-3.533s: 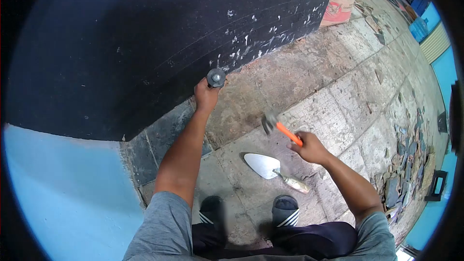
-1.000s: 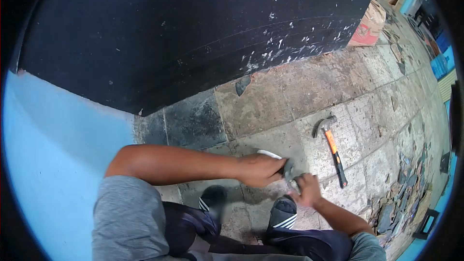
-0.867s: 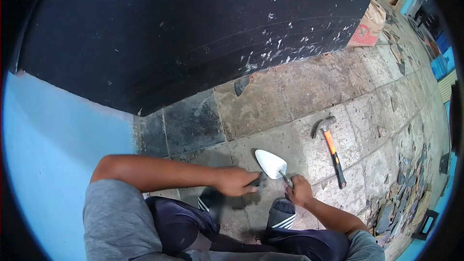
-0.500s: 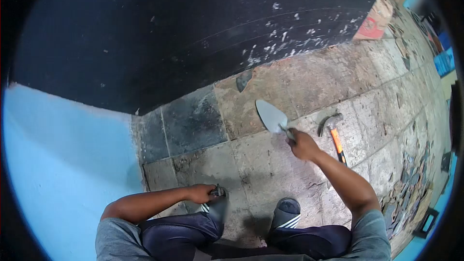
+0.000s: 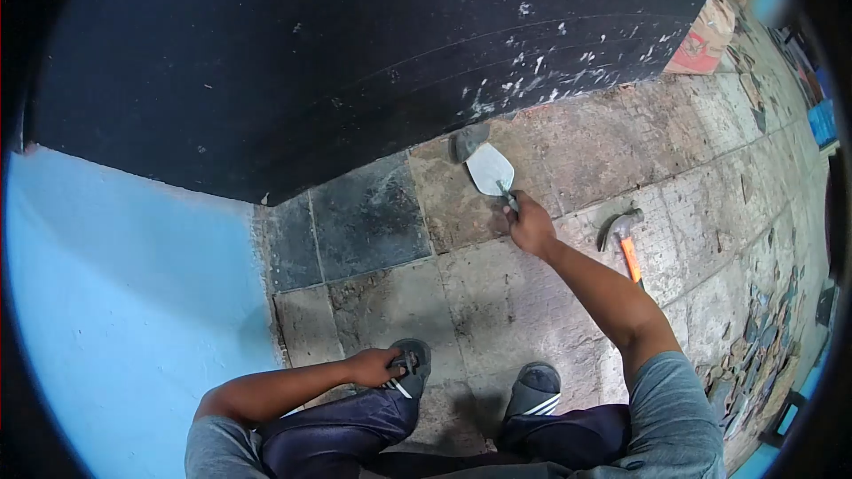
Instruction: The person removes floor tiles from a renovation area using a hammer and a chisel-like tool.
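My right hand grips the handle of a pointed trowel. Its pale blade lies low over the bare floor by the wall, the tip at the edge of a dark tile remnant. Left of the blade, dark slate tiles run to the corner. My left hand is closed, low above my left shoe. It holds a small dark-handled object that I cannot make out against the shoe.
A claw hammer with an orange handle lies right of my right forearm. Broken tile pieces are heaped at the far right. The black wall rises ahead, with a blue wall at left. A paper sack leans at the back.
My right hand has moved the trowel forward and slightly left, bringing its tip to the dark remnant by the wall. My left hand stays near my shoe, and the view has shifted slightly.
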`<state>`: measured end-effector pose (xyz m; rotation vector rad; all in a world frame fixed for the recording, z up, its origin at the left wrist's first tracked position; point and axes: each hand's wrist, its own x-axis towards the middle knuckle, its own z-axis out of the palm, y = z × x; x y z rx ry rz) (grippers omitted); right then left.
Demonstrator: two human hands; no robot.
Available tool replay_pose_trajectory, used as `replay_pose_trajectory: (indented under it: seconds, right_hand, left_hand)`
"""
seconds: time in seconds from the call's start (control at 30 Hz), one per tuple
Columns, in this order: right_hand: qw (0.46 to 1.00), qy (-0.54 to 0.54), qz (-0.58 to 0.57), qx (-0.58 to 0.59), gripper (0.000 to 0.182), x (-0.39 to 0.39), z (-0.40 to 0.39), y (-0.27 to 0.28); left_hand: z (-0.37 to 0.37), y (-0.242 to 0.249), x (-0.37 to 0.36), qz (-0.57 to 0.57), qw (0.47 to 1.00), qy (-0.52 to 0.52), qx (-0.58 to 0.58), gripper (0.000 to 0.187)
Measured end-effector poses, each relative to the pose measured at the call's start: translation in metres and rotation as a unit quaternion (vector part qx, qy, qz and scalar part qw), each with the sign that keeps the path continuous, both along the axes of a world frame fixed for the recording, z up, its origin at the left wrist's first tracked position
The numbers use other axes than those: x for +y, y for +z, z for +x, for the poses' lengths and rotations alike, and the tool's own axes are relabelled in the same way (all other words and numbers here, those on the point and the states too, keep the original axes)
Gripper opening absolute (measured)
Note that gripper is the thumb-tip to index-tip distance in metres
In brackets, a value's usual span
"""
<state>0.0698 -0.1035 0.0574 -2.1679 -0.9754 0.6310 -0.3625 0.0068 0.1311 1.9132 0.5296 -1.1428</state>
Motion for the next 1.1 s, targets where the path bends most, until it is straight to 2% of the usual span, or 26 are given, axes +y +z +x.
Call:
replay_pose_trajectory:
  seconds: [0.13,0.2,0.27,0.3,0.33,0.4,0.47,0.53,0.63,0.73,0.8,0.83,0.87,0.93,1.0,1.1]
  right_hand:
    - [0.998,-0.044,0.017,0.034,0.036,-0.055,-0.004,0.021]
    - [0.994,-0.09,0.069,0.0,0.039,-0.097,-0.006,0.018]
    - [0.985,-0.165,0.021,0.048,0.041,-0.143,0.001,0.025]
    - [0.967,-0.236,0.062,0.067,0.042,-0.167,0.004,0.028]
    - [0.943,-0.305,0.103,0.085,0.042,-0.194,0.01,0.028]
    - [0.867,-0.441,0.231,0.025,0.04,-0.267,0.053,-0.02]
    - [0.714,-0.619,0.326,-0.032,0.037,-0.312,0.087,0.0]
    - [0.638,-0.732,0.235,-0.049,0.039,-0.358,0.122,0.013]
    - [0.759,-0.612,0.22,-0.026,0.041,-0.349,0.097,0.034]
    - [0.875,-0.468,0.119,-0.039,0.041,-0.291,0.043,0.027]
    - [0.941,-0.335,0.052,-0.007,0.042,-0.251,0.009,0.026]
    - [0.967,-0.244,0.038,-0.061,0.042,-0.234,-0.01,0.026]
    - [0.981,-0.154,0.025,-0.116,0.042,-0.219,-0.027,0.027]
    - [0.997,-0.064,0.009,0.043,0.042,-0.198,-0.055,0.039]
    - [0.997,0.058,-0.046,0.015,0.042,-0.195,-0.068,0.033]
    - [0.986,0.154,-0.052,0.028,0.04,-0.191,-0.079,0.044]
  left_hand:
    - [0.023,-0.004,-0.005,0.0,0.997,-0.074,-0.027,0.05]
    - [0.038,-0.004,-0.01,-0.01,0.993,-0.111,-0.046,0.048]
    - [0.061,-0.001,-0.014,-0.027,0.987,-0.147,-0.061,0.044]
    - [0.069,-0.002,-0.015,-0.023,0.984,-0.163,-0.071,0.043]
    - [0.077,-0.005,-0.017,-0.019,0.98,-0.18,-0.08,0.043]
    - [0.091,-0.008,-0.018,-0.011,0.975,-0.2,-0.094,0.042]
    - [0.105,-0.01,-0.018,-0.004,0.972,-0.211,-0.103,0.042]
    - [0.113,-0.018,-0.018,0.012,0.97,-0.214,-0.113,0.043]
    - [0.117,-0.011,-0.016,0.009,0.972,-0.202,-0.121,0.045]
    - [0.116,-0.007,-0.016,-0.004,0.976,-0.183,-0.118,0.045]
    - [0.117,-0.006,-0.015,-0.012,0.977,-0.168,-0.13,0.045]
    - [0.119,-0.006,-0.015,-0.003,0.976,-0.171,-0.136,0.044]
    - [0.122,-0.004,-0.014,-0.002,0.977,-0.153,-0.15,0.044]
    - [0.131,0.006,-0.008,0.0,0.976,-0.123,-0.181,0.043]
    - [0.146,0.017,0.0,0.033,0.969,-0.086,-0.23,0.041]
    - [0.183,0.037,0.02,0.069,0.955,-0.007,-0.288,0.039]
